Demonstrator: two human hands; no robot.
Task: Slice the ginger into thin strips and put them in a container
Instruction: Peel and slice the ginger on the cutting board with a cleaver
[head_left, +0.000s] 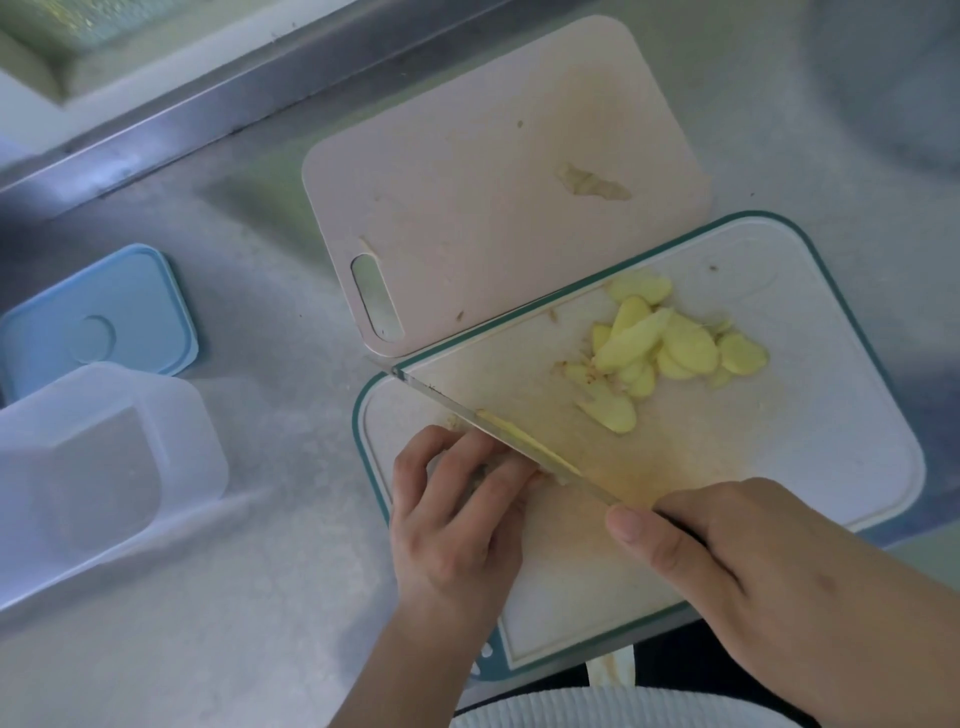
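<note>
Both hands (457, 519) work a flat knife (498, 434) beside thin yellow slices (670, 348).

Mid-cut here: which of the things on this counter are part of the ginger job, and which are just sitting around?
In the job:
knife, gripped by the right hand
ginger piece under the left hand
ginger slices
white cutting board
clear container, open

Lying about:
pink cutting board with a scrap
blue lid

Head-worn view, steeply downward, close over white cutting board (810, 467)
</note>
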